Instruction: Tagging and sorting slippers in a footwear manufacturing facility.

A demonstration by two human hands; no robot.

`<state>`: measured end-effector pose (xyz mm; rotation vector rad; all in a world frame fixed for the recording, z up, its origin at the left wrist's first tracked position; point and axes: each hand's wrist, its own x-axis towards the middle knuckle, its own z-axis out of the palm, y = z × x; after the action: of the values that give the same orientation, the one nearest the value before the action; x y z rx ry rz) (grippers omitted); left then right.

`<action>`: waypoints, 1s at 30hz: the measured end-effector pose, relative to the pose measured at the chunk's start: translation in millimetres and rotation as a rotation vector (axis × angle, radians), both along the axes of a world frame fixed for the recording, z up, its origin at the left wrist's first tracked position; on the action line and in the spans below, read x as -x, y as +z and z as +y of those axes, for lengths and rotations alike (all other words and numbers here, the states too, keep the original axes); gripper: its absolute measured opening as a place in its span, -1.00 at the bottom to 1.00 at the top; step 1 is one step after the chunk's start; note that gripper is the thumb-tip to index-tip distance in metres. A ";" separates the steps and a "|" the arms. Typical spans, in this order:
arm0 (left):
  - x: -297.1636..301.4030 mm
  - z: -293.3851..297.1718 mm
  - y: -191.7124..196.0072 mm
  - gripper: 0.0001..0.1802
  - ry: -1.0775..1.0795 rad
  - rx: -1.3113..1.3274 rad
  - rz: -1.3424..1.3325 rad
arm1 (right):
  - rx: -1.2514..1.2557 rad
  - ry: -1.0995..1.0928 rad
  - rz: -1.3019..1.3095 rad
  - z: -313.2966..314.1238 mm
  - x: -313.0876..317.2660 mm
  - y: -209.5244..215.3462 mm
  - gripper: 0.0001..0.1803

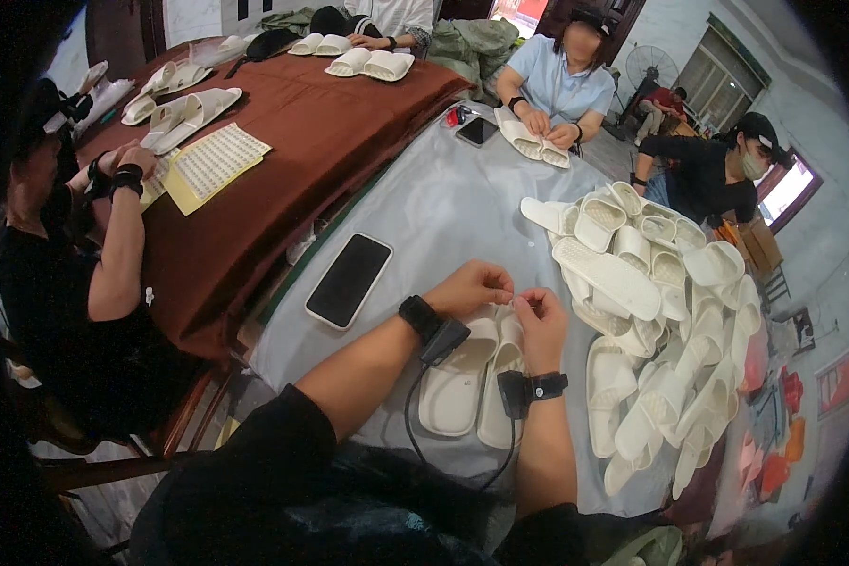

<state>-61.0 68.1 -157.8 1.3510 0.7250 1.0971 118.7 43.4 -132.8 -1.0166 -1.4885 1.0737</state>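
Note:
A pair of cream slide slippers (451,394) lies side by side on the grey-covered table right in front of me, toes pointing away. Over their far end, my left hand (474,288) is closed in a pinch. Close beside it, my right hand (543,323) pinches too, thumb and fingertips pressed together. Whatever sits between the fingertips is too small to make out. Both wrists wear black bands with small black boxes and cables. My forearms partly cover the slippers.
A big heap of cream slippers (646,311) rises to my right. Left of my hands lies a white-edged phone (349,281); a second phone (476,132) lies farther off. Co-workers handle slippers around a brown-covered table (283,203), where a yellow sticker sheet (219,162) lies.

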 end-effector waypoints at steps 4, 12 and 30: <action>1.7 2.4 -1.8 -0.90 -0.011 -0.053 0.031 | -0.019 -0.002 -0.027 1.9 -0.4 -2.6 -0.94; -1.8 0.3 -1.0 -0.92 0.009 -0.028 -0.010 | -0.014 0.011 0.022 2.5 -1.1 -3.9 -0.94; -0.7 2.2 -5.9 -0.94 0.012 -0.055 0.046 | -0.025 0.032 -0.049 2.4 0.2 -6.0 -0.93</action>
<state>-60.2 70.3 -163.7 1.4245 0.7419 1.1055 118.6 45.9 -138.8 -1.0116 -1.5588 1.0564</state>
